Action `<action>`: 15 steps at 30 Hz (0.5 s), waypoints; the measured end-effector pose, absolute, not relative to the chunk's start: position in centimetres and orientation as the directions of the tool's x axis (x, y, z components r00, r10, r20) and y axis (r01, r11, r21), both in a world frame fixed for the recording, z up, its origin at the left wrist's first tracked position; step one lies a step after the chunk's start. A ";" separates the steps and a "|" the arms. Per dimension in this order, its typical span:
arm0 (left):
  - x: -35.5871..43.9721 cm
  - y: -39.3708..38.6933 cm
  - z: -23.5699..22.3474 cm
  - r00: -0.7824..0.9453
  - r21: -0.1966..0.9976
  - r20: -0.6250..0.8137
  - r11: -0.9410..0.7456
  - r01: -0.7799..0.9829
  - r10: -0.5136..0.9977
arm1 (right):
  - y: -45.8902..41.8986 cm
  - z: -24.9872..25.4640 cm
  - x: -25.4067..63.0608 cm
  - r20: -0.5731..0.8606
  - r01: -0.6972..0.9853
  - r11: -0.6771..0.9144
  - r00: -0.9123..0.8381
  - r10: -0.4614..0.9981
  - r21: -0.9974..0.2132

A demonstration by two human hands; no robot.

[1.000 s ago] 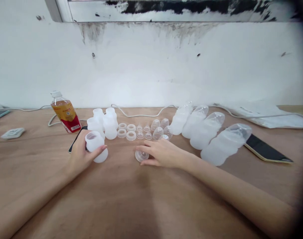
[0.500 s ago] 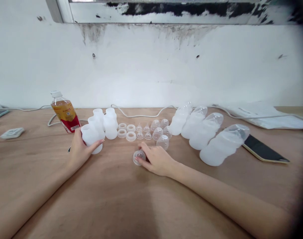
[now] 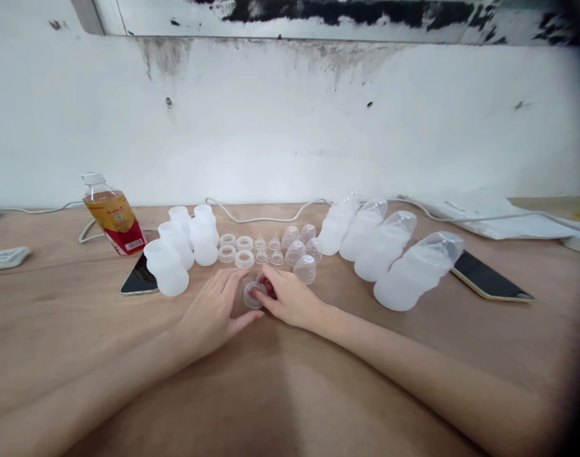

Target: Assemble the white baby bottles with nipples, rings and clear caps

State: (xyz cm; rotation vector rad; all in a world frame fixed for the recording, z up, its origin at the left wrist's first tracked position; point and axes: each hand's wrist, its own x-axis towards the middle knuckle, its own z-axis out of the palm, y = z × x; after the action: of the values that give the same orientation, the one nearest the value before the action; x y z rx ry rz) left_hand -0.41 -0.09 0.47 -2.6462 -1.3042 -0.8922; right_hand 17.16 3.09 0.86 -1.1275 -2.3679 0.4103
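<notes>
White bottle (image 3: 167,274) released; hands (image 3: 216,308) now flank ring (image 3: 251,301).

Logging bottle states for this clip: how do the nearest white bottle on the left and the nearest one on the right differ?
The left bottle has no dome on it; the right bottle is topped by a clear dome. In this wide view, the left bottle slants leftward, the right bottle rightward. Both have whitish, translucent bodies and stand on the wooden table.

Stained white wall (image 3: 270,127), brown wooden table (image 3: 270,406), pale frame (image 3: 141,16) above
</notes>
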 end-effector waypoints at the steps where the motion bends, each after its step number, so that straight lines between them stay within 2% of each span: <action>1: 0.1 0.6 0.2 0.487 0.249 0.460 -0.635 0.731 0.742 | 3.2 0.8 17.2 0.295 0.640 0.611 -0.539 0.789 -0.467; 2: 0.3 1.3 0.0 0.517 0.295 0.397 -0.639 0.710 0.758 | 3.2 0.8 17.2 0.294 0.636 0.604 -0.532 0.794 -0.480; 5: 0.2 2.7 0.0 0.524 0.370 0.359 -0.633 0.680 0.773 | 3.5 0.7 17.3 0.289 0.616 0.575 -0.506 0.813 -0.539; 15: -0.1 3.4 1.0 0.532 0.373 0.395 -0.660 0.652 0.749 | 3.1 0.6 16.9 0.250 0.489 0.416 -0.370 0.895 -0.767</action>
State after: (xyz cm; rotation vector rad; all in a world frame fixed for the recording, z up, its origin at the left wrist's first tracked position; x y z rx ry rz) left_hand -0.14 3.43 1.02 -2.9041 -1.3421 -0.8959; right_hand 16.93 3.13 0.57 -1.1694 -2.0096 0.7842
